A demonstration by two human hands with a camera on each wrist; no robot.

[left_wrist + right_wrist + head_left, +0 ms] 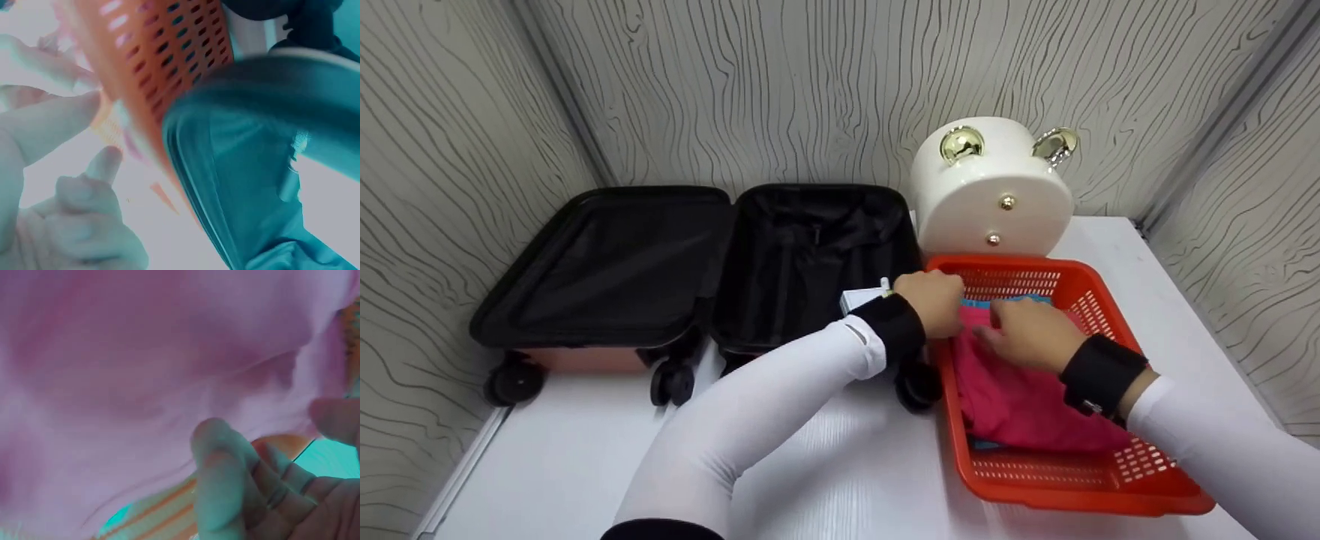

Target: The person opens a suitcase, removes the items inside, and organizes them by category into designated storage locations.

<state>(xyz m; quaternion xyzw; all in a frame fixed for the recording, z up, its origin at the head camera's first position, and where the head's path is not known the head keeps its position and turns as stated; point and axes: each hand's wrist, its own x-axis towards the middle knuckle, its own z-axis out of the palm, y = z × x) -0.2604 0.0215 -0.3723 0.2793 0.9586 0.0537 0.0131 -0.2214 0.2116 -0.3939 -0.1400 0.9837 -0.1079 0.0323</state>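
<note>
A pink folded cloth [1020, 390] lies in the red plastic basket [1087, 501], over something blue [1027, 298]. My right hand [1030, 332] is over the cloth; in the right wrist view its thumb and fingers [219, 478] stand apart beside the fabric. Over the basket's left rim is my left hand [931, 301], its fingers loosely bent in the left wrist view and nothing seen between them. Under the left wrist, a small white box [861, 297] shows at the right side of the open black-lined suitcase [817, 255].
The suitcase's other half [622, 262] lies open to the left, its wheels [514, 381] toward me. A white rounded case with gold ears [994, 195] stands behind the basket. Patterned walls [810, 90] enclose the white table [825, 465].
</note>
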